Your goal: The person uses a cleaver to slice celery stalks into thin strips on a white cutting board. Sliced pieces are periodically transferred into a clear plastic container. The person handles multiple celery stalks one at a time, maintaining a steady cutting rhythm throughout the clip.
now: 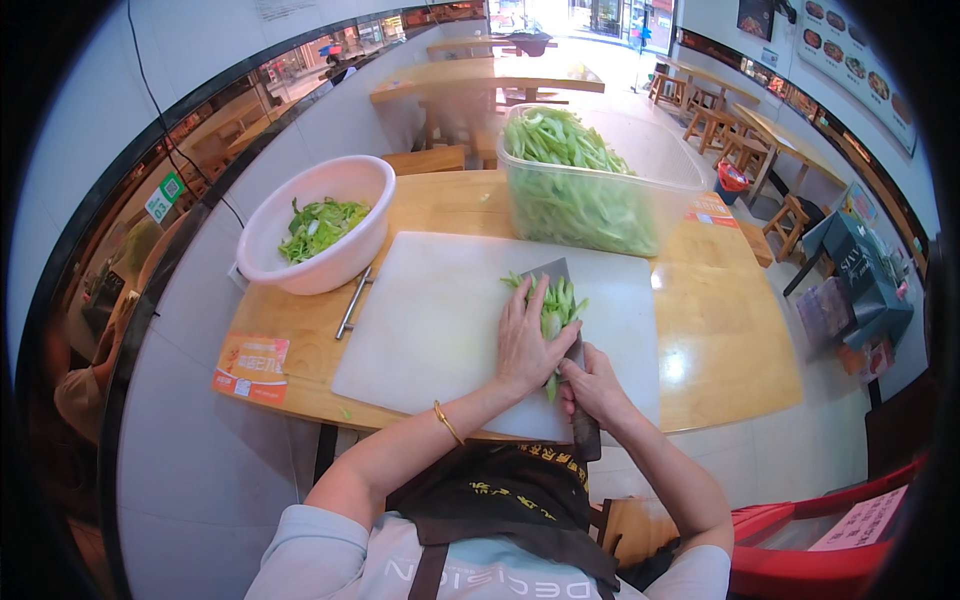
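Observation:
My right hand (596,386) grips a cleaver by its dark handle (586,439). Its broad metal blade (555,268) lies low over a white cutting board (435,315), pointing away from me. A bunch of cut green vegetable pieces (559,304) sits over the blade. My left hand (529,341) holds the bunch there, fingers along its left side and thumb across its near part. Under the palm, part of the greens is hidden. Beyond the board, a clear plastic bin (585,206) holds many cut green stalks (559,139).
At the left, a pale pink basin (315,281) contains leafy scraps (326,229). A metal bar-shaped handle (354,304) lies beside the board. Printed cards (251,367) are on the wooden table (720,337). A wall runs close on the left; a red-framed object (817,536) stands at right.

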Demonstrator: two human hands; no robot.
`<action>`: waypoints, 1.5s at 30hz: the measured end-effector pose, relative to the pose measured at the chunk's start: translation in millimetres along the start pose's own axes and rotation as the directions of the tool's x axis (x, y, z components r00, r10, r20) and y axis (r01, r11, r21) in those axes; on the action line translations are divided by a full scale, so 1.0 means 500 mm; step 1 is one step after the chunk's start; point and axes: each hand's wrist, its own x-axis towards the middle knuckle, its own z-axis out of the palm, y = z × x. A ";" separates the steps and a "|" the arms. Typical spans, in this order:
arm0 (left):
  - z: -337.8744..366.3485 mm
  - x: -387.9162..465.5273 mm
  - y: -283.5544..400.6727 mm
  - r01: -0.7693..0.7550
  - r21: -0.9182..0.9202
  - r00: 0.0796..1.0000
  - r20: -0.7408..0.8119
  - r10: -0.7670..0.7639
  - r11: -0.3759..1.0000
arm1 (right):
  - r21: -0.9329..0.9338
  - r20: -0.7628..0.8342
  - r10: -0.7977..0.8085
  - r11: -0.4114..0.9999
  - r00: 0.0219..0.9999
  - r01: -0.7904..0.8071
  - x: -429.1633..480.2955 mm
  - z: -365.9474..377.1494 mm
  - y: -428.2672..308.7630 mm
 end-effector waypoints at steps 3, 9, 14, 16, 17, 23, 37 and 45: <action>-0.026 0.001 0.009 -0.018 -0.055 0.997 -0.071 0.014 0.998 | 0.016 0.027 -0.043 0.999 0.999 0.043 -0.005 0.023 -0.022; -0.076 0.107 0.084 -0.137 -0.091 0.967 -0.229 0.113 0.986 | -0.045 0.006 -0.186 0.982 0.983 0.186 -0.023 0.006 -0.167; -0.072 0.359 0.136 -0.351 -0.099 0.887 -0.355 0.296 0.931 | -0.130 -0.100 -0.363 0.928 0.926 0.350 0.064 -0.061 -0.351; -0.051 0.466 0.140 -0.424 -0.119 0.846 -0.406 0.346 0.898 | -0.175 -0.166 -0.402 0.911 0.900 0.375 0.122 -0.088 -0.410; -0.039 0.515 0.137 -0.410 -0.111 0.852 -0.400 0.337 0.905 | -0.195 -0.188 -0.431 0.897 0.883 0.396 0.150 -0.101 -0.434; 0.012 0.669 0.034 0.007 0.257 1.000 -0.001 -0.007 0.966 | -0.292 -0.239 -0.376 0.907 0.895 0.303 0.250 -0.191 -0.483; -0.178 0.589 -0.069 -0.398 0.071 0.905 -0.133 0.404 0.915 | -0.134 -0.117 -0.374 0.924 0.920 0.358 0.049 -0.255 -0.288; -0.473 0.276 -0.229 -0.260 0.536 0.952 0.004 0.305 0.803 | -0.954 0.131 -0.594 0.143 0.794 0.265 0.009 -0.170 -0.107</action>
